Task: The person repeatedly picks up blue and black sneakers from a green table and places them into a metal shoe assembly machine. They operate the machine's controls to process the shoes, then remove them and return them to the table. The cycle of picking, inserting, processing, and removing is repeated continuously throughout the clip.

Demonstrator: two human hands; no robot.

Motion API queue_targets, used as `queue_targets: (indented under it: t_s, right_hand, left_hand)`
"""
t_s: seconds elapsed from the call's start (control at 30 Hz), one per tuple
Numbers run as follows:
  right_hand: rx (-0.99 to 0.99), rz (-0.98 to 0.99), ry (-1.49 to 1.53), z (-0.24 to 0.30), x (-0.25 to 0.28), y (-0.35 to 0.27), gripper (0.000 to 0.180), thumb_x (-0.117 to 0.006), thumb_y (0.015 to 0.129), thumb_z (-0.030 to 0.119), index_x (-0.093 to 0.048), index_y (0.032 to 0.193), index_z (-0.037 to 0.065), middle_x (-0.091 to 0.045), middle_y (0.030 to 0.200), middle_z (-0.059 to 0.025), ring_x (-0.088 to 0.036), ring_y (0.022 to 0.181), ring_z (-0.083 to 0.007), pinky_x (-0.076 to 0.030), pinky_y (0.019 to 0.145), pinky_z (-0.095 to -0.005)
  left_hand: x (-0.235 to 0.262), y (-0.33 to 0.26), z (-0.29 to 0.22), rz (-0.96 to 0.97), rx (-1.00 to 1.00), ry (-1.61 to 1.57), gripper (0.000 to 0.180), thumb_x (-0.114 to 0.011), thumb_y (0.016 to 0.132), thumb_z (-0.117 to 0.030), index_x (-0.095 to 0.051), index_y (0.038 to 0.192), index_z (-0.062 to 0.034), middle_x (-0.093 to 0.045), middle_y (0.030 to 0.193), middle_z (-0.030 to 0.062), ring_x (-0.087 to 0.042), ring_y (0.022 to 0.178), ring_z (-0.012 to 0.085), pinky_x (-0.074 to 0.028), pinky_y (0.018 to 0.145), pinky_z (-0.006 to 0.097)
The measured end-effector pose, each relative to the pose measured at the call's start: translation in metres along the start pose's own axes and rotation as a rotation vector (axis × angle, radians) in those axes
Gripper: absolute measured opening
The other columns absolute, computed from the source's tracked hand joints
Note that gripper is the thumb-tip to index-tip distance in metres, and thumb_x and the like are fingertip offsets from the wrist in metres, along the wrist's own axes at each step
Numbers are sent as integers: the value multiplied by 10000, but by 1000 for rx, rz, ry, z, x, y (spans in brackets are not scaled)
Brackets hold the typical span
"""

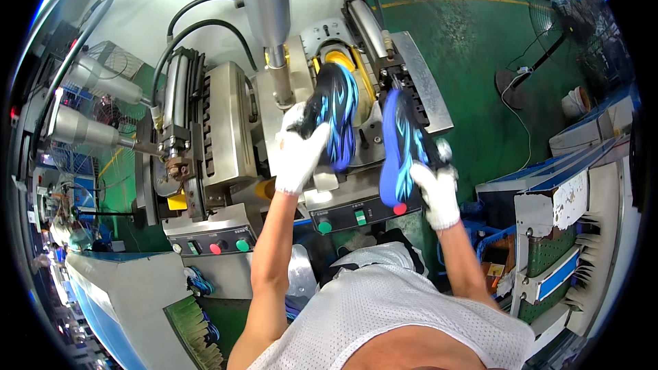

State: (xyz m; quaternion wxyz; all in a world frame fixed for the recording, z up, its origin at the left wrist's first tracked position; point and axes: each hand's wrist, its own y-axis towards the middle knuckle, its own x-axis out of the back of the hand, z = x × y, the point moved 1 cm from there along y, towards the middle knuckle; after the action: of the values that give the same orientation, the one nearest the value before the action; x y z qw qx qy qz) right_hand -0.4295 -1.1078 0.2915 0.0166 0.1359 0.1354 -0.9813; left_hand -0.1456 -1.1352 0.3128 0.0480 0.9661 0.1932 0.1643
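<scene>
My left hand (299, 151), in a white glove, grips a black shoe with a light-blue and dark-blue patterned sole (338, 118). The shoe is held over the press bed, partly covering the yellow pad (340, 60). My right hand (436, 195), gloved as well, grips a second shoe with a blue sole (392, 154), farther right and a little nearer to me. Both shoes have their soles turned partly toward me, and they are apart from each other. The fingers behind each shoe are hidden.
A steel press cylinder (264, 0) hangs close above my left hand. A second press station (226, 130) stands to the left. Along the front runs a control panel (370, 214) with green and red buttons. At right are a brush-edged rack (548, 274) and a floor fan (534, 62).
</scene>
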Motion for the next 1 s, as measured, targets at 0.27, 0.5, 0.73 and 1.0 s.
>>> queue_targets:
  t_s: [0.27,0.5,0.73,1.0]
  right_hand:
    - [142,78,-1172,-16,-139,249,748,-724,788,512,-607,1203,-98,-689,1178,-257,-678,1107,-360,-508,982,-428]
    - [431,-47,-1367,-106,-143,310,630,-695,768,469,-594,1145,-27,-708,1045,-244,-688,1034,-390,-532,908,-475]
    - [226,333,-1537,-72,-172,272,738,-671,774,582,-671,1172,-39,-683,1189,-282,-662,1128,-415,-517,959,-443]
    - [869,741,-940,-151,-151,-57,815,-706,891,118,-266,1555,-53,-291,1598,-286,-331,1466,-436,-257,1228,-446]
  left_hand:
    - [124,-233,31,118,298,147,657,-775,761,-107,-530,1361,0,-626,1259,112,-597,1186,215,-467,1046,357]
    - [156,-424,106,-262,1017,545,651,-790,789,-262,-521,1360,-100,-673,1193,183,-664,1090,345,-509,947,435]
    - [100,-514,255,-759,1183,471,683,-738,811,-413,-513,1334,-36,-678,1157,227,-660,1065,430,-513,913,484]
    - [79,-505,275,-784,1091,501,863,-808,770,-475,-429,1427,-64,-653,1256,212,-640,1132,414,-495,962,483]
